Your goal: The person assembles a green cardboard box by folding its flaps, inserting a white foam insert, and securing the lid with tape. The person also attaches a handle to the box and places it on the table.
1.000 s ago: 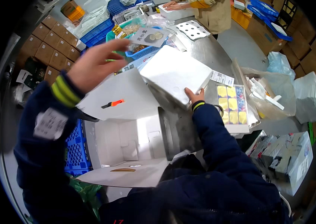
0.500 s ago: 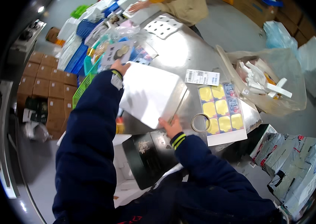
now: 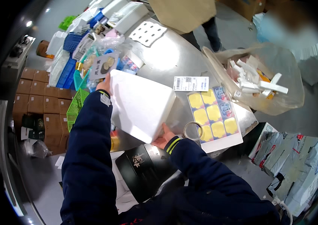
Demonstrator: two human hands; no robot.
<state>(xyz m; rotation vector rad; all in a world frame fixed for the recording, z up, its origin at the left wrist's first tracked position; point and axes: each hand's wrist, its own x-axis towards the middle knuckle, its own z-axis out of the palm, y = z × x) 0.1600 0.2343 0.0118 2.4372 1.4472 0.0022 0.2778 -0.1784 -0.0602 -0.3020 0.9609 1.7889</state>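
White foam box [image 3: 141,103] is held over the tabletop [image 3: 162,56], near the black box [image 3: 144,174]. Its far-left corner, which the left hand [image 3: 105,83] lacked a second ago, is now gripped; the right hand [image 3: 164,138] holds the near corner, apparently sharing the weight.

I hold a white foam box [image 3: 140,105] just left of the frame's middle, its broad, pale face toward me, its corners rounded, its edges slanting across the view. One narrow side shows at right (whether its underside touches anything, I cannot tell).
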